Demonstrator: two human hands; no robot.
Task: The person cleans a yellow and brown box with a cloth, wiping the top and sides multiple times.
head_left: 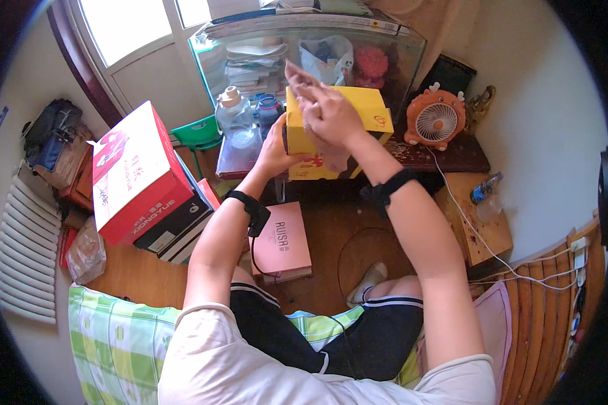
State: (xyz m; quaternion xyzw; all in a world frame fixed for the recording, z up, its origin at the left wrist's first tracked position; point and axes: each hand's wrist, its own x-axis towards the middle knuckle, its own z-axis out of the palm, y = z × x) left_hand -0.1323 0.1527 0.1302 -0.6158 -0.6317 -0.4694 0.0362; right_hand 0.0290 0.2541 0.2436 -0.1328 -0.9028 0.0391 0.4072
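A yellow cardboard box (368,101) with red markings sits in front of me on the dark table's front edge. My left hand (277,150) grips the box's left side, fingers behind its edge and thumb across the front. Over the box's top and front, my right hand (332,118) presses a thin pinkish-brown cloth (298,74). One end of the cloth sticks up past my fingers, and another part hangs below the hand over the front face. The box's back is hidden.
Left of the box stand a clear water bottle (236,118) and a blue bottle (269,108). An orange fan (438,121) is at right, its white cord trailing down. Stacked boxes (138,172) rise at left; a pink box (282,236) lies on the floor. A glass tank (405,61) stands behind.
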